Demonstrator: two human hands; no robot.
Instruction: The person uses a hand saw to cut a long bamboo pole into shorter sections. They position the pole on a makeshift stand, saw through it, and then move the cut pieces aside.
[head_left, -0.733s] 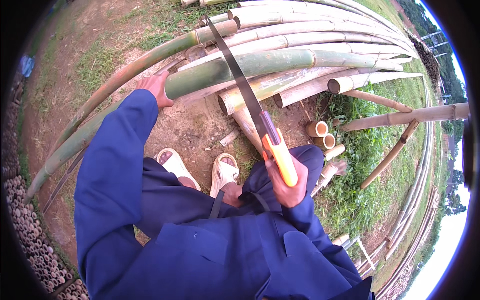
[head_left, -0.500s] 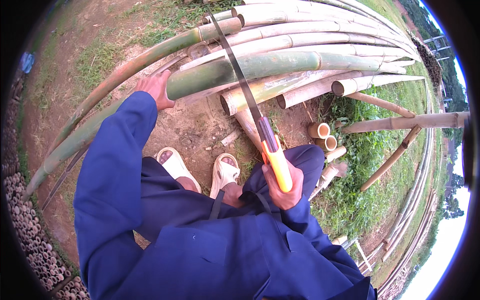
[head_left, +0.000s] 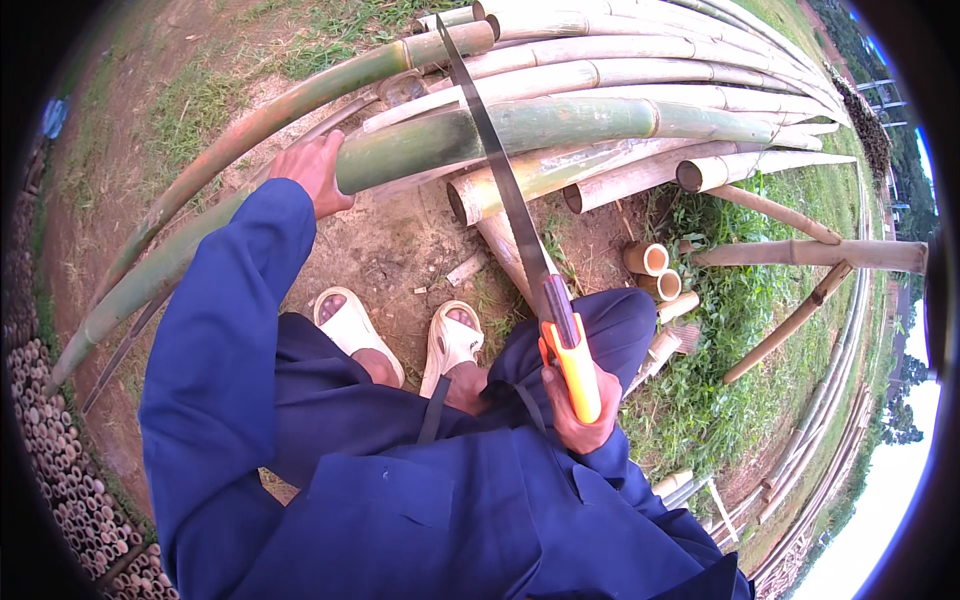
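A long green bamboo pole [head_left: 570, 125] slants across in front of me, from the lower left up to the stacked poles. My left hand [head_left: 312, 175] clasps it, fingers over the top and thumb on the near side. In my right hand [head_left: 585, 425], close to my right knee, is the orange-yellow handle of a handsaw [head_left: 515, 205]. Its long dark blade crosses the green pole a short way right of my left hand, with the tip pointing up and away. Whether the teeth have cut into the bamboo cannot be made out.
Pale bamboo poles [head_left: 640, 75] are stacked beyond, and another greenish pole [head_left: 300, 100] runs at the left. Short bamboo pieces [head_left: 647, 259] lie by my right knee. A pole frame [head_left: 800, 253] stands at the right. Many cut pieces [head_left: 75, 480] are piled lower left.
The handsaw has been drawn back toward my body and slightly right, its handle now lower. My left hand keeps its place on the bamboo pole.
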